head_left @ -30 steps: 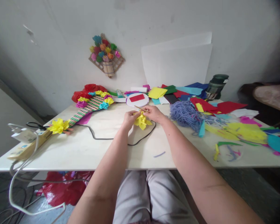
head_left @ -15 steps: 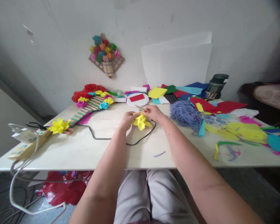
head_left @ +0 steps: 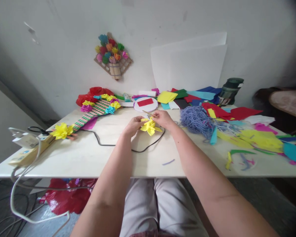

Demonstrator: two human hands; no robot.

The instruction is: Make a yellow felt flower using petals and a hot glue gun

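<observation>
Above the middle of the table, a yellow paper flower (head_left: 151, 128) hangs between my hands, its petals spread downward. My left hand (head_left: 135, 126) pinches its left edge. In my right hand (head_left: 163, 119) is a thin wooden stick (head_left: 147, 113), held between the fingers and slanting to the left over the flower. A small pale bit shows behind the flower, too blurred to name. Below the flower a black cord (head_left: 148, 148) loops over the table.
A flower-trimmed striped craft piece (head_left: 95, 110) lies left, near a power strip (head_left: 32, 154). Behind stands a white oval (head_left: 138, 108) with a red rectangle. Purple yarn (head_left: 196, 121), coloured paper (head_left: 244, 113) and a dark bottle (head_left: 230, 90) occupy the right. A paper scrap (head_left: 168, 162) lies near the front edge.
The yellow flower has shifted and turned slightly between my fingers. My left hand has moved a little, and the stick stays in my right hand. The view has shifted slightly.
</observation>
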